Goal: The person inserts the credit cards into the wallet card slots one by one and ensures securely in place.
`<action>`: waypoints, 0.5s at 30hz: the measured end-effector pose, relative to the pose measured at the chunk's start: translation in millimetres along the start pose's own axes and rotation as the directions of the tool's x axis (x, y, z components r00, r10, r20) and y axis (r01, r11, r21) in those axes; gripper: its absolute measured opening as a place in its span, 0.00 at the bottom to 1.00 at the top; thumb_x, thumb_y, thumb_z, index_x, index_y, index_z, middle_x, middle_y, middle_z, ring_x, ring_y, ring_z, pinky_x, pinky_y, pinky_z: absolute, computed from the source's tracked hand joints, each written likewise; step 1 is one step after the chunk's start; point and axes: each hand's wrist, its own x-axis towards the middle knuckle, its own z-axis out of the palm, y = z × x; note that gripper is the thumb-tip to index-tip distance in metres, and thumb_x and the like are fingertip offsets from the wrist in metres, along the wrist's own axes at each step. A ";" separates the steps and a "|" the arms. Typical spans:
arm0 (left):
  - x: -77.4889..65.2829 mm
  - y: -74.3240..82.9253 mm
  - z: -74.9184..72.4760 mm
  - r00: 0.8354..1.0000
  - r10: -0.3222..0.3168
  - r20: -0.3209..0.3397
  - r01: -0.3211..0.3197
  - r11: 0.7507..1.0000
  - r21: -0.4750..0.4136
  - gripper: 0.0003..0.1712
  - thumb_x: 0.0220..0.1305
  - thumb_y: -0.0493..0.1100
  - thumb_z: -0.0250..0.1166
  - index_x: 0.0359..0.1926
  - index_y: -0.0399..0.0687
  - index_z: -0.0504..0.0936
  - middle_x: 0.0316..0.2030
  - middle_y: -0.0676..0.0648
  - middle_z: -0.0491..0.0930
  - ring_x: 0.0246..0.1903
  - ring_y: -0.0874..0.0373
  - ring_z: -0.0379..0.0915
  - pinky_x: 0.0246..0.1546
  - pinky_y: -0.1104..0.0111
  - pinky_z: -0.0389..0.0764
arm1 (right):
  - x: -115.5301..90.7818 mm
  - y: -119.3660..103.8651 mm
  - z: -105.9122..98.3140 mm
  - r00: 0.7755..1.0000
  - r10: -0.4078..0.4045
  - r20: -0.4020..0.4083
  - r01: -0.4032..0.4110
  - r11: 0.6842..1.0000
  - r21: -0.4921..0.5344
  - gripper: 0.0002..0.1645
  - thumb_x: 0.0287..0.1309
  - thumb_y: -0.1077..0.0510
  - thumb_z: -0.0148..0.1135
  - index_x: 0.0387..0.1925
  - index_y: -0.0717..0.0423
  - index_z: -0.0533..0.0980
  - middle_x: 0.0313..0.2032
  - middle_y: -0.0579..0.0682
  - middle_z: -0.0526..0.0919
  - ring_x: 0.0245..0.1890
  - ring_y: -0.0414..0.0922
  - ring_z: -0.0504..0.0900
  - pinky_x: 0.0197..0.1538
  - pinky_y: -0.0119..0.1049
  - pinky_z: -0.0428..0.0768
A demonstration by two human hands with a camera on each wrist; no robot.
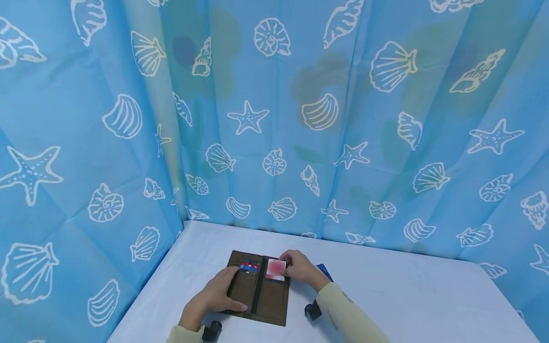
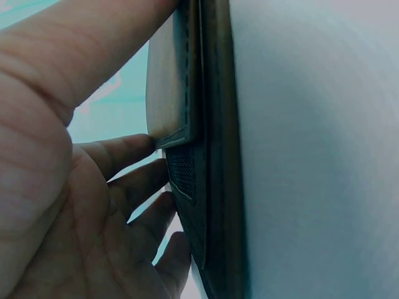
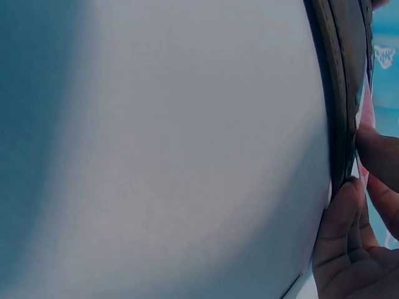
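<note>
A brown wallet lies unfolded on the table, a dark band running down its middle. My left hand rests on its left side, thumb low on the panel; in the left wrist view the fairly straight fingers touch the wallet's edge. Red and blue cards show in the left-hand slots. At the right panel's top, my right hand pinches a pink-and-white card, whose lower edge sits at the slot. The right wrist view shows fingers against the wallet's rim beside the pink card.
Partly hidden behind my right wrist, a dark blue flat item lies on the white-covered table. A blue curtain with shell and starfish prints stands along the back and left. Black wrist-camera mounts sit under both wrists.
</note>
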 end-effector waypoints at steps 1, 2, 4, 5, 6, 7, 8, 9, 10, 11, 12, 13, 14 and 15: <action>0.1 -0.2 -0.1 1.000 0.001 -0.001 -0.001 1.000 0.001 0.62 0.39 0.58 0.83 0.71 0.40 0.61 0.70 0.37 0.63 0.69 0.39 0.60 0.69 0.41 0.65 | 0.3 0.0 0.9 1.000 -0.002 0.002 0.002 1.000 -0.006 0.19 0.56 0.60 0.70 0.49 0.53 0.77 0.40 0.49 0.77 0.39 0.45 0.75 0.48 0.41 0.84; 0.2 -0.6 0.0 1.000 0.001 -0.001 -0.001 1.000 0.002 0.62 0.39 0.58 0.83 0.71 0.40 0.61 0.70 0.37 0.63 0.69 0.39 0.60 0.69 0.41 0.65 | 0.3 -0.2 1.5 1.000 -0.003 0.003 0.003 1.000 -0.006 0.19 0.56 0.60 0.71 0.49 0.54 0.78 0.41 0.49 0.77 0.39 0.45 0.75 0.48 0.41 0.84; 0.6 -0.9 0.0 1.000 -0.002 -0.001 0.002 1.000 0.004 0.62 0.39 0.58 0.83 0.71 0.41 0.61 0.70 0.37 0.63 0.69 0.40 0.60 0.69 0.41 0.65 | 0.0 -1.0 2.2 1.000 -0.002 0.002 0.002 1.000 0.001 0.19 0.55 0.61 0.71 0.49 0.55 0.78 0.41 0.50 0.77 0.39 0.45 0.74 0.48 0.41 0.84; 0.8 -1.0 0.2 1.000 -0.005 -0.002 0.005 1.000 0.006 0.62 0.39 0.58 0.83 0.71 0.41 0.61 0.70 0.37 0.63 0.69 0.40 0.60 0.69 0.41 0.65 | -0.6 -1.4 2.3 1.000 -0.002 0.001 0.002 1.000 0.005 0.19 0.55 0.61 0.71 0.49 0.55 0.78 0.41 0.50 0.77 0.39 0.45 0.74 0.48 0.41 0.84; 1.1 -1.2 0.4 1.000 -0.006 -0.001 0.006 1.000 0.007 0.62 0.39 0.58 0.83 0.71 0.41 0.61 0.70 0.37 0.63 0.69 0.40 0.60 0.69 0.41 0.65 | -1.5 -2.0 2.1 1.000 -0.004 0.001 0.004 1.000 0.008 0.19 0.54 0.62 0.71 0.49 0.56 0.78 0.41 0.50 0.76 0.40 0.46 0.74 0.47 0.41 0.84; 1.3 -1.2 0.5 1.000 -0.007 -0.001 0.007 1.000 0.008 0.62 0.39 0.58 0.83 0.71 0.41 0.61 0.70 0.37 0.63 0.69 0.40 0.60 0.69 0.41 0.65 | -2.3 -2.1 2.0 1.000 -0.009 0.001 0.009 1.000 0.011 0.19 0.54 0.62 0.71 0.49 0.56 0.78 0.40 0.50 0.76 0.39 0.46 0.73 0.47 0.41 0.84; 1.4 -1.1 0.5 1.000 -0.008 -0.002 0.008 1.000 0.009 0.62 0.39 0.58 0.83 0.71 0.41 0.61 0.70 0.37 0.63 0.69 0.40 0.60 0.69 0.41 0.65 | -3.1 -2.1 1.7 1.000 -0.014 0.002 0.014 1.000 0.011 0.19 0.55 0.62 0.71 0.49 0.56 0.78 0.40 0.50 0.76 0.39 0.46 0.73 0.46 0.41 0.84; 1.5 -1.0 0.5 1.000 -0.008 -0.002 0.008 1.000 0.009 0.62 0.39 0.58 0.83 0.71 0.41 0.61 0.70 0.37 0.63 0.69 0.40 0.60 0.69 0.42 0.65 | -3.8 -2.1 1.3 1.000 -0.019 0.004 0.019 1.000 0.010 0.18 0.55 0.63 0.70 0.48 0.55 0.78 0.39 0.50 0.76 0.39 0.46 0.73 0.46 0.40 0.84; 1.6 -1.0 0.6 1.000 -0.007 -0.003 0.007 1.000 0.009 0.62 0.39 0.58 0.83 0.71 0.41 0.61 0.70 0.37 0.63 0.69 0.40 0.60 0.69 0.42 0.65 | -4.4 -2.1 0.9 1.000 -0.024 0.007 0.024 1.000 0.012 0.18 0.55 0.63 0.70 0.48 0.55 0.79 0.38 0.50 0.76 0.38 0.46 0.73 0.45 0.39 0.83; 1.7 -1.0 0.7 1.000 -0.007 -0.003 0.007 1.000 0.009 0.62 0.39 0.58 0.83 0.71 0.41 0.61 0.70 0.37 0.63 0.69 0.40 0.60 0.69 0.42 0.65 | -4.7 -2.0 0.5 0.999 -0.031 0.010 0.031 0.999 0.012 0.17 0.55 0.63 0.69 0.48 0.55 0.79 0.38 0.49 0.76 0.38 0.46 0.73 0.44 0.39 0.83; 1.8 -1.0 0.6 1.000 -0.006 -0.003 0.006 1.000 0.008 0.62 0.38 0.58 0.83 0.71 0.41 0.61 0.70 0.37 0.63 0.69 0.40 0.60 0.69 0.42 0.65 | -5.3 -2.2 0.2 0.999 -0.034 0.015 0.033 0.999 0.015 0.16 0.56 0.63 0.69 0.47 0.55 0.79 0.37 0.49 0.76 0.38 0.46 0.73 0.44 0.39 0.83; 1.9 -1.1 0.8 1.000 -0.007 -0.003 0.007 1.000 0.008 0.63 0.38 0.58 0.83 0.71 0.41 0.61 0.70 0.37 0.63 0.69 0.40 0.60 0.69 0.42 0.65 | -5.7 -2.3 0.1 0.999 -0.036 0.018 0.036 0.999 0.017 0.16 0.56 0.64 0.68 0.47 0.55 0.79 0.37 0.49 0.76 0.37 0.46 0.74 0.43 0.38 0.83; 2.0 -1.1 1.0 1.000 -0.008 -0.004 0.008 1.000 0.009 0.63 0.38 0.58 0.83 0.71 0.41 0.61 0.70 0.38 0.63 0.69 0.40 0.60 0.69 0.42 0.65 | -6.0 -2.7 -0.1 0.999 -0.036 0.020 0.036 0.999 0.014 0.15 0.56 0.64 0.68 0.46 0.55 0.80 0.37 0.49 0.77 0.37 0.46 0.74 0.44 0.39 0.83; 2.1 -1.1 1.1 1.000 -0.009 -0.003 0.009 1.000 0.008 0.63 0.38 0.59 0.83 0.71 0.41 0.61 0.70 0.38 0.63 0.69 0.40 0.60 0.69 0.42 0.65 | -6.4 -3.3 0.0 0.999 -0.032 0.019 0.032 0.999 0.016 0.14 0.56 0.64 0.68 0.46 0.55 0.80 0.37 0.49 0.77 0.38 0.46 0.74 0.44 0.39 0.83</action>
